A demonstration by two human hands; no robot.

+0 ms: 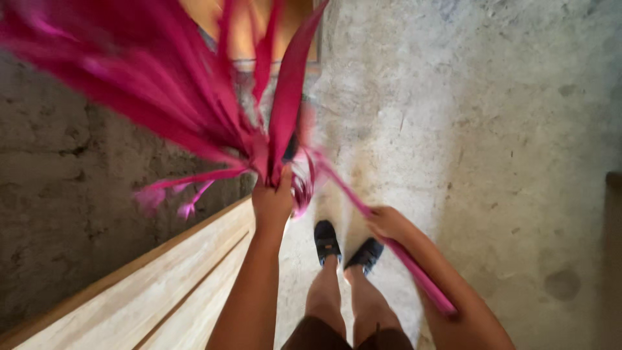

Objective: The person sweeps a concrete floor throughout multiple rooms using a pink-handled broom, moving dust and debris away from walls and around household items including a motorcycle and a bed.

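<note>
My left hand is raised and gripped around a bunch of long magenta strips that fan out, blurred, toward the upper left. One single magenta strip runs from the bunch down to the right, and my right hand is closed on it, the strip lying along my forearm. Below my hands I see my bare legs and dark shoes on the concrete floor.
A pale wooden bench or board runs along my left side against a rough grey wall. The concrete floor spreads to the right. A dark object edge shows at far right.
</note>
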